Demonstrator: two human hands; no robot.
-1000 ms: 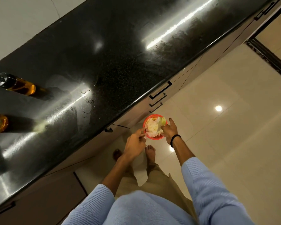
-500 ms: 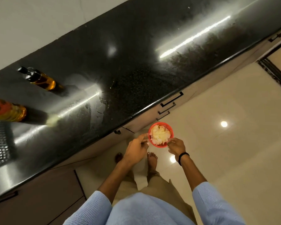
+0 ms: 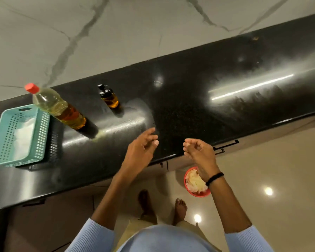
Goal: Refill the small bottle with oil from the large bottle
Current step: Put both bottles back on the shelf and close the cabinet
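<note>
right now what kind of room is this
Most likely a home kitchen: a long black stone counter with drawer handles below its edge, and a large oil bottle and small oil bottle standing on it.

Dim, glare-streaked countertop [image 3: 189, 99], wide-angle warp

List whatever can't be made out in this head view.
- Red bowl: the wrist of the right hand covers part of it, and the contents are blurred.
- Basket: left corner cut off by the frame edge; white contents unclear.
- Small bottle: too small to read its fill level.
- Right hand: curled fingers hide whether it pinches anything.
</note>
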